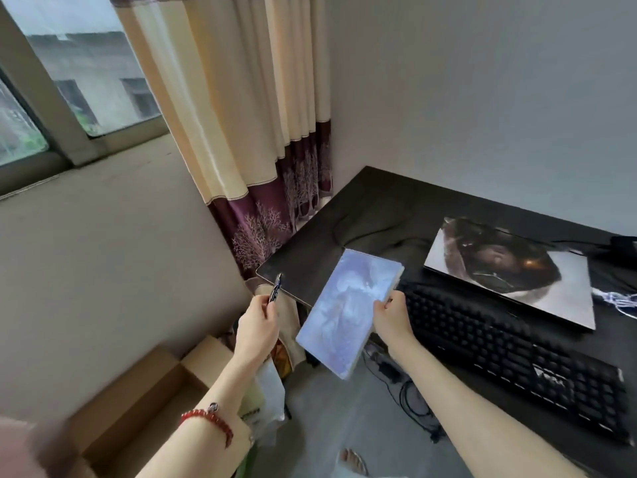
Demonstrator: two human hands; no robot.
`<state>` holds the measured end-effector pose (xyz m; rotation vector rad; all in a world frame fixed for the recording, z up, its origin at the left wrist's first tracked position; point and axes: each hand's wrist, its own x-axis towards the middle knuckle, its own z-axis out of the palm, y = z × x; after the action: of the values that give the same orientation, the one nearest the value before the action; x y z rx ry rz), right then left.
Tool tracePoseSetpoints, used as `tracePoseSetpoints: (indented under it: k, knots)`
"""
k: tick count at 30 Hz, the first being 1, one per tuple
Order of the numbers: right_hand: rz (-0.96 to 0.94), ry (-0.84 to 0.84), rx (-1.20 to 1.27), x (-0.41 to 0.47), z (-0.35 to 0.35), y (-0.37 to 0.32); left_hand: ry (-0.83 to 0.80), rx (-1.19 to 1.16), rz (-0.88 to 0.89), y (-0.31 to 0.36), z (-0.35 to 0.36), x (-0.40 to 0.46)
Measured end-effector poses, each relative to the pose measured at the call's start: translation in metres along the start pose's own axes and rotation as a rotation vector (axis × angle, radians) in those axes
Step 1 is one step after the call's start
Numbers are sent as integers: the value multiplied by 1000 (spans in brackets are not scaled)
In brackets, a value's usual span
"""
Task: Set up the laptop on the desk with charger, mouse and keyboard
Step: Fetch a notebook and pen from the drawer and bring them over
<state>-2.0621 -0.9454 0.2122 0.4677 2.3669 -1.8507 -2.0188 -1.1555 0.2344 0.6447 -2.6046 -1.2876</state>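
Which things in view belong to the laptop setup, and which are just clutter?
Job: closed laptop, black keyboard, desk, charger brick at the far right edge.

Not the job: blue notebook in the right hand, pen in the left hand, cardboard box, curtain.

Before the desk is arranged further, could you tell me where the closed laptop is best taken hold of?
Grip the laptop by its two short side edges, one hand each, coming from the front over the keyboard. It lies flat and closed, wide and thin, so a two-sided hold probably keeps it level.
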Motion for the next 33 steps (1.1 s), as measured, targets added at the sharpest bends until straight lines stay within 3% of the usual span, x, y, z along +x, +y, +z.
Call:
tracePoseSetpoints:
  k: [7,10,13,17,20,24,30,31,33]
  knots:
    - [294,-202,96,126,91,-6,-84,126,-16,-11,40,119]
    - [377,-180,82,163,116,-5,-171,200,-27,-23,62,170]
    - [293,-199,-208,179,118,-6,-331,269,35,-30,81,201]
    - [102,-260,-777,186,111,-2,-585,308,126,-49,108,228]
    - [-153,-373,-1111,179,111,7,-669,321,273,-64,116,232]
    - [-262,-610,-1264,167,118,24,-663,402,415,-80,108,230]
    - [-251,-564,-1253,191,124,17,-652,340,408,-61,111,258]
    - [-98,-509,-1196,229,136,21,-782,334,433,-62,144,310]
    - [-41,-488,-1142,243,141,18,-779,366,447,-58,148,325]
